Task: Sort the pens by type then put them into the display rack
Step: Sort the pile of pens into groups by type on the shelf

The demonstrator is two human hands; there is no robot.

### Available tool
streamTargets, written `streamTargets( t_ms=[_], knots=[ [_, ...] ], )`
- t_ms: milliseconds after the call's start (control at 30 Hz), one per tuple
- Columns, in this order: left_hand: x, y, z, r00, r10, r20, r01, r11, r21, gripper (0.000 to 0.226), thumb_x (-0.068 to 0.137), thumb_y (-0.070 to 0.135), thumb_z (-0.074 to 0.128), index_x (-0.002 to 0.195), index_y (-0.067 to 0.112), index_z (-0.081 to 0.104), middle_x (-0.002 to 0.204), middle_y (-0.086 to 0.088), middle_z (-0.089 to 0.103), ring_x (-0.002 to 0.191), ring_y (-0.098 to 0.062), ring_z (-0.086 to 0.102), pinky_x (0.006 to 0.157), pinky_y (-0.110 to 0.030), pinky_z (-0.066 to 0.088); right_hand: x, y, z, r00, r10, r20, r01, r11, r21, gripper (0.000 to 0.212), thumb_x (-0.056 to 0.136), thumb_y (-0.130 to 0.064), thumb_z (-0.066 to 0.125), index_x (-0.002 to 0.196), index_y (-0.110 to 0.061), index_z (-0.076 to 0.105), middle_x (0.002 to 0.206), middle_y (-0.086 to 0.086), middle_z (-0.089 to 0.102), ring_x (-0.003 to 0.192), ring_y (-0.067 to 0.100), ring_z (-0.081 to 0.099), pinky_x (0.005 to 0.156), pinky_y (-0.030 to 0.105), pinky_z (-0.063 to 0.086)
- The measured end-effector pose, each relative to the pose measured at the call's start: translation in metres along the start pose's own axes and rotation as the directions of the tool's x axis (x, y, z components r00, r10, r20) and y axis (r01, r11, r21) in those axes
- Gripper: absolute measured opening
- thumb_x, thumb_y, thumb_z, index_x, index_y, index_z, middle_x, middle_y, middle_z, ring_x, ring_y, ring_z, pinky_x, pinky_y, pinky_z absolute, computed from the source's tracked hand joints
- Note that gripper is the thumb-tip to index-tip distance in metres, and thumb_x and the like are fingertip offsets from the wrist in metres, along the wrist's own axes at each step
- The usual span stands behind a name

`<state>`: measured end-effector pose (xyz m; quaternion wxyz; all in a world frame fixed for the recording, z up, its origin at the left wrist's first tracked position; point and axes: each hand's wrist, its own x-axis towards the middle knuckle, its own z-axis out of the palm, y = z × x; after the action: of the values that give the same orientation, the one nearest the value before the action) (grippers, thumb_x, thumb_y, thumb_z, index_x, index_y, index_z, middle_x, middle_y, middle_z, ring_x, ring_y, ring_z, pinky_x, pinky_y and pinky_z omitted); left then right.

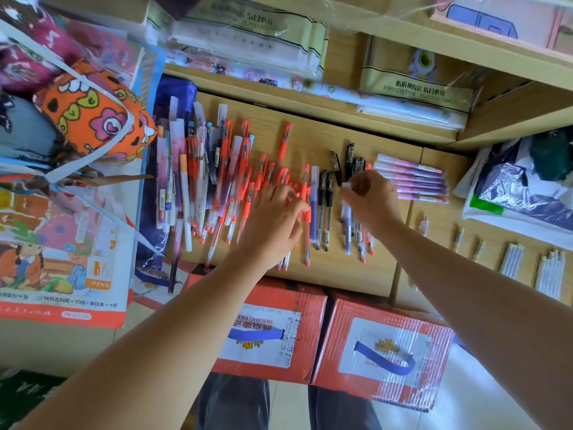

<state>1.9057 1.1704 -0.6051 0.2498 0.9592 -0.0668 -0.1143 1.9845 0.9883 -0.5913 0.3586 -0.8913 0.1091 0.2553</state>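
Down on the wooden shelf top (310, 141) the pens lie in loose groups, running from far to near. A thick heap of red pens (235, 193) fills the middle-left, and the left hand (276, 212) rests on its right edge with the fingers bent down among the barrels; whether they close round one cannot be told. Just right of that hand lie a single purple pen (314, 197) and a few black pens (324, 200), between the two hands. The right hand (372, 200) sits over another small cluster of black, blue and red pens, its thumb and forefinger pinching the far end of a white-capped pen (346, 185) whose blue barrel runs on under the palm toward the near edge. Right of that hand, close to the knuckles, a tidy row of pink pens (412, 178) lies crosswise. At the far left of the shelf top a mixed bunch of pale and blue pens (179, 181) lies beside the red heap. Two red cartons (381, 346) stand below the near edge, under both forearms.
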Motion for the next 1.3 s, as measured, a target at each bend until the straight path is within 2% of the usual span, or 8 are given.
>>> streamTargets(
  t_ms=[267, 467, 600, 733, 867, 1000, 1200, 1300],
  knots=[
    [0.010, 0.015, -0.001, 0.932, -0.220, 0.289, 0.353, 0.734, -0.580, 0.018, 0.099, 0.024, 0.048, 0.098, 0.010, 0.059, 0.069, 0.003, 0.063, 0.060, -0.011, 0.061, 0.067, -0.041, 0.055, 0.005, -0.031, 0.003, 0.978, 0.033, 0.205, -0.127, 0.877, 0.464, 0.007, 0.088, -0.014, 0.068, 0.090, -0.010, 0.063, 0.073, 0.008, 0.069, 0.059, 0.014, 0.065, 0.056, 0.024, 0.055],
    [-0.002, -0.014, 0.001, 0.900, -0.395, 0.183, 0.432, 0.760, -0.485, 0.023, 0.101, 0.025, 0.040, 0.091, 0.010, 0.055, 0.067, -0.006, 0.060, 0.058, -0.024, 0.059, 0.056, -0.043, 0.051, 0.019, -0.025, 0.024, 0.995, -0.095, -0.024, 0.087, 0.970, -0.228, 0.012, 0.091, -0.020, 0.060, 0.103, -0.020, 0.058, 0.074, -0.006, 0.060, 0.060, 0.004, 0.050, 0.050, 0.012, 0.040],
    [-0.010, -0.025, 0.005, 0.897, -0.405, 0.175, 0.437, 0.762, -0.477, 0.022, 0.100, 0.027, 0.042, 0.090, 0.011, 0.055, 0.069, -0.008, 0.062, 0.062, -0.026, 0.063, 0.060, -0.048, 0.052, 0.027, -0.024, 0.042, 0.992, -0.125, 0.007, 0.118, 0.917, -0.381, 0.030, 0.089, -0.034, 0.063, 0.106, -0.011, 0.056, 0.084, 0.008, 0.065, 0.070, 0.024, 0.061, 0.056, 0.032, 0.052],
    [-0.012, -0.026, 0.004, 0.899, -0.399, 0.182, 0.434, 0.755, -0.492, 0.021, 0.099, 0.026, 0.044, 0.090, 0.013, 0.057, 0.069, -0.006, 0.064, 0.063, -0.024, 0.065, 0.063, -0.046, 0.054, 0.032, -0.028, 0.051, 0.995, -0.089, 0.038, 0.096, 0.876, -0.473, 0.039, 0.088, -0.047, 0.060, 0.088, -0.008, 0.062, 0.077, 0.009, 0.060, 0.073, 0.027, 0.060, 0.051, 0.025, 0.038],
    [-0.012, -0.024, 0.000, 0.890, -0.398, 0.221, 0.452, 0.722, -0.523, 0.018, 0.100, 0.024, 0.044, 0.092, 0.014, 0.057, 0.066, 0.004, 0.064, 0.056, -0.003, 0.062, 0.061, -0.033, 0.054, 0.027, -0.031, 0.048, 0.998, -0.056, -0.026, 0.048, 0.969, -0.242, 0.041, 0.089, -0.044, 0.057, 0.061, -0.016, 0.048, 0.057, 0.000, 0.047, 0.054, 0.014, 0.045, 0.048, 0.024, 0.030],
    [-0.008, -0.018, -0.002, 0.882, -0.426, 0.202, 0.460, 0.688, -0.561, 0.017, 0.100, 0.024, 0.045, 0.093, 0.014, 0.058, 0.076, 0.003, 0.071, 0.061, -0.009, 0.065, 0.062, -0.031, 0.054, 0.022, -0.030, 0.031, 1.000, 0.013, -0.016, -0.013, 1.000, 0.021, 0.017, 0.086, -0.026, 0.057, 0.076, -0.012, 0.057, 0.068, 0.007, 0.060, 0.057, 0.017, 0.052, 0.054, 0.025, 0.040],
    [0.011, 0.016, -0.006, 0.874, -0.399, 0.279, 0.469, 0.537, -0.701, 0.018, 0.100, 0.016, 0.046, 0.102, 0.004, 0.060, 0.080, -0.001, 0.064, 0.062, -0.007, 0.061, 0.052, -0.016, 0.049, 0.005, -0.030, 0.007, 0.979, 0.094, 0.178, -0.170, 0.859, 0.482, 0.011, 0.092, -0.008, 0.058, 0.082, -0.005, 0.058, 0.073, 0.018, 0.065, 0.054, 0.018, 0.064, 0.052, 0.026, 0.052],
    [0.018, 0.036, -0.007, 0.815, -0.357, 0.456, 0.568, 0.337, -0.751, 0.024, 0.103, 0.017, 0.038, 0.115, 0.002, 0.053, 0.070, -0.007, 0.058, 0.049, -0.009, 0.058, 0.054, -0.028, 0.057, -0.004, -0.026, -0.001, 0.977, 0.092, 0.190, -0.186, 0.803, 0.566, 0.010, 0.093, -0.007, 0.058, 0.084, -0.003, 0.058, 0.073, 0.019, 0.064, 0.052, 0.018, 0.063, 0.052, 0.025, 0.053]
  ],
)
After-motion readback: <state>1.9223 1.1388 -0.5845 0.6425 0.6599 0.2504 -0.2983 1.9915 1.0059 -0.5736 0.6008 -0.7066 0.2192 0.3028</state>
